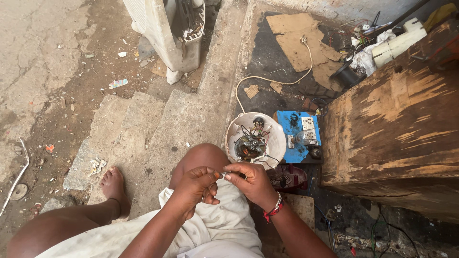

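My left hand (195,186) and my right hand (253,182) meet over my lap, just above my knee. Both pinch a small thin metal part (225,173) between the fingertips; it is too small to tell its kind. A beaded bracelet with red thread (274,209) sits on my right wrist. Just beyond my hands lies a round white appliance housing (234,131), opened, with a motor and wires (250,145) showing inside.
A blue board with switches and sockets (301,134) lies right of the housing. A worn wooden box (397,119) stands at right. A white cord (267,79) runs over cardboard at the back. Concrete steps (143,124) and my bare foot (113,184) are at left.
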Action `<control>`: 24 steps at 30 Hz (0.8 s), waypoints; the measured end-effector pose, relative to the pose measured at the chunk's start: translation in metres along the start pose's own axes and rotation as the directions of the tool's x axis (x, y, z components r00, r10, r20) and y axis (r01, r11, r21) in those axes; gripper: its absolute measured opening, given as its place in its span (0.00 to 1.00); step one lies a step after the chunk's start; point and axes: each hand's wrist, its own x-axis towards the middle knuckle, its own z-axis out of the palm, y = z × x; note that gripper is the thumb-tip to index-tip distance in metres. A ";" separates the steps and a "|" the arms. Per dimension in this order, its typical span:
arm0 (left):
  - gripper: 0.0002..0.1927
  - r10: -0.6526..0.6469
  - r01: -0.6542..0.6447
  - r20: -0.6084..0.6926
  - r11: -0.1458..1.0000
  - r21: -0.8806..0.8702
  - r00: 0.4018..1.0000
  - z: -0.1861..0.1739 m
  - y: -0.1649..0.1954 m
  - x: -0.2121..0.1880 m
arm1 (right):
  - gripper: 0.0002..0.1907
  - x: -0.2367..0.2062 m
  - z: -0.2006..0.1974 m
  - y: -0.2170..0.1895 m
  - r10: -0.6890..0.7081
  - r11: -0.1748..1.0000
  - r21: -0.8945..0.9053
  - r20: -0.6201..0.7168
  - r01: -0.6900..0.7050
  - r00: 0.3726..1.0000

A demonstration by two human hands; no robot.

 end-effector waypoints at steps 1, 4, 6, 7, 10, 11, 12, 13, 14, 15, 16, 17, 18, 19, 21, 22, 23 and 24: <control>0.09 0.002 -0.002 0.002 1.000 0.001 1.000 0.000 0.000 -0.001 | 0.10 0.000 -0.001 0.001 -0.017 1.000 0.000 0.011 0.017 1.000; 0.09 0.004 -0.004 -0.003 1.000 0.019 1.000 -0.001 0.000 -0.002 | 0.12 -0.003 -0.004 0.007 -0.049 0.998 0.031 0.039 0.048 0.998; 0.09 0.005 -0.003 -0.023 0.999 0.046 1.000 -0.002 -0.002 -0.003 | 0.12 -0.005 -0.004 0.013 -0.053 0.995 0.092 0.054 0.048 0.997; 0.09 0.029 -0.028 -0.017 0.999 0.047 0.999 -0.002 -0.003 -0.002 | 0.12 -0.006 -0.003 0.016 0.008 0.979 0.203 0.076 -0.023 0.997; 0.08 0.103 -0.101 -0.018 0.991 0.086 0.995 -0.005 -0.011 0.000 | 0.13 -0.010 0.002 0.027 0.151 0.871 0.449 0.139 -0.198 0.979; 0.08 0.131 -0.126 -0.032 0.984 0.125 0.991 -0.006 -0.015 0.000 | 0.13 -0.011 0.005 0.030 0.177 0.843 0.489 0.141 -0.224 0.974; 0.08 0.160 -0.151 -0.043 0.975 0.164 0.986 -0.008 -0.018 0.001 | 0.13 -0.012 0.007 0.032 0.203 0.813 0.527 0.143 -0.248 0.969; 0.08 0.190 -0.176 -0.043 0.961 0.215 0.981 -0.010 -0.022 0.001 | 0.12 -0.014 0.008 0.034 0.220 0.785 0.553 0.174 -0.280 0.960; 0.09 0.221 -0.203 -0.040 0.942 0.266 0.974 -0.013 -0.025 0.000 | 0.12 -0.015 0.010 0.035 0.235 0.756 0.577 0.204 -0.311 0.950; 0.09 0.255 -0.231 -0.036 0.921 0.315 0.966 -0.014 -0.028 0.000 | 0.12 -0.016 0.011 0.035 0.248 0.725 0.599 0.234 -0.340 0.940; 0.08 0.251 -0.229 -0.034 0.924 0.307 0.967 -0.015 -0.031 0.000 | 0.11 -0.017 0.012 0.035 0.268 0.718 0.588 0.260 -0.372 0.928; 0.08 0.246 -0.226 -0.032 0.927 0.299 0.969 -0.015 -0.034 -0.002 | 0.11 -0.018 0.013 0.034 0.288 0.709 0.578 0.286 -0.404 0.914; 0.08 0.242 -0.222 -0.033 0.930 0.292 0.970 -0.015 -0.035 -0.003 | 0.10 -0.019 0.014 0.033 0.307 0.699 0.567 0.313 -0.436 0.899; 0.08 0.264 -0.244 -0.020 0.916 0.317 0.964 -0.014 -0.036 -0.004 | 0.10 -0.020 0.014 0.033 0.323 0.699 0.549 0.328 -0.458 0.888; 0.09 0.304 -0.283 0.000 0.886 0.366 0.953 -0.012 -0.036 -0.009 | 0.09 -0.021 0.016 0.032 0.357 0.696 0.513 0.362 -0.503 0.861; 0.09 0.320 -0.283 -0.014 0.855 0.435 0.947 -0.011 -0.035 -0.011 | 0.09 -0.021 0.016 0.033 0.346 0.716 0.498 0.355 -0.489 0.869; 0.09 0.338 -0.280 -0.027 0.819 0.501 0.941 -0.009 -0.034 -0.014 | 0.08 -0.022 0.017 0.033 0.335 0.737 0.483 0.348 -0.473 0.876; 0.10 0.357 -0.274 -0.040 0.778 0.565 0.933 -0.007 -0.033 -0.016 | 0.08 -0.022 0.018 0.034 0.322 0.757 0.467 0.342 -0.457 0.883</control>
